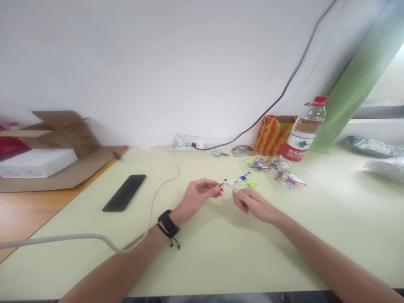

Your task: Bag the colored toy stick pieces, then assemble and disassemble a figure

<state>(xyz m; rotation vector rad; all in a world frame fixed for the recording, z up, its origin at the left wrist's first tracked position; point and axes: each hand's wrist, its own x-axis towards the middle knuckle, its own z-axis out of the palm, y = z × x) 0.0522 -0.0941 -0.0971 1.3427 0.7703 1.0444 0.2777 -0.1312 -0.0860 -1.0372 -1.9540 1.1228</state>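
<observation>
My left hand [201,194], with a black watch on its wrist, is closed in a pinch. Between thumb and fingertips it holds a small plastic toy piece [221,189], red with dark and white parts and a thin reddish strip hanging down. My right hand [252,203] is just to the right, its fingers curled and its thumb against the index finger; anything inside is hidden. Behind the hands lie small blue and white plastic pieces [243,178] and a bright green piece [251,184]. Clear bags of similar coloured parts [288,179] rest beyond my right hand.
A black phone [124,192] lies left of my hands. A pale cable [154,198] crosses the left forearm. At the back are a power strip [186,146], eyeglasses [244,150], a striped bag [269,136] and a large water bottle [304,130]. A cardboard box [67,130] sits far left.
</observation>
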